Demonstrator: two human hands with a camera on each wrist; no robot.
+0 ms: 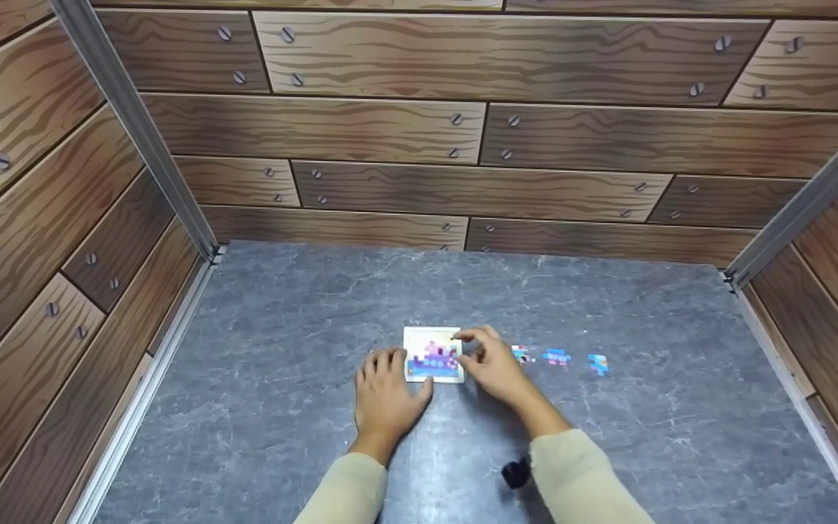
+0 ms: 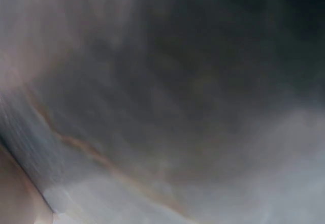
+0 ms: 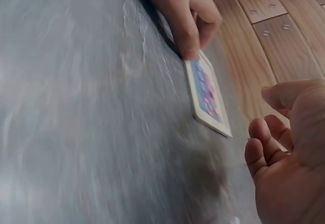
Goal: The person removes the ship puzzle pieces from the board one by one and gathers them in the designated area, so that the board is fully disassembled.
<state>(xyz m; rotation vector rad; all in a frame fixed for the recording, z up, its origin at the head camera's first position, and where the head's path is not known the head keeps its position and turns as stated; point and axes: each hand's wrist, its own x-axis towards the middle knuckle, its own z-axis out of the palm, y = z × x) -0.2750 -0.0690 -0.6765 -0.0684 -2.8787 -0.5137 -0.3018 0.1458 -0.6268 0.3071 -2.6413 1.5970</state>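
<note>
A small jigsaw puzzle board [image 1: 413, 333] with a pale frame and a pink, purple and blue picture lies flat on the grey table. My left hand [image 1: 388, 393] rests at its lower left corner, fingers spread along the left side and thumb at the near edge. Over the board's right edge is my right hand [image 1: 493, 364], index finger and thumb apart, with nothing visible between them. The right wrist view shows its other fingers [image 3: 259, 153] loosely bent, and the board [image 3: 207, 94] beyond them. The left wrist view is dark and blurred.
Loose puzzle pieces lie right of the board: one beside the right hand [image 1: 521, 354], a blue and pink one [image 1: 556, 356] and a blue one [image 1: 598, 364] farther right. A black object [image 1: 516, 473] is by the right sleeve. Wood-patterned walls [image 1: 390, 131] enclose the table.
</note>
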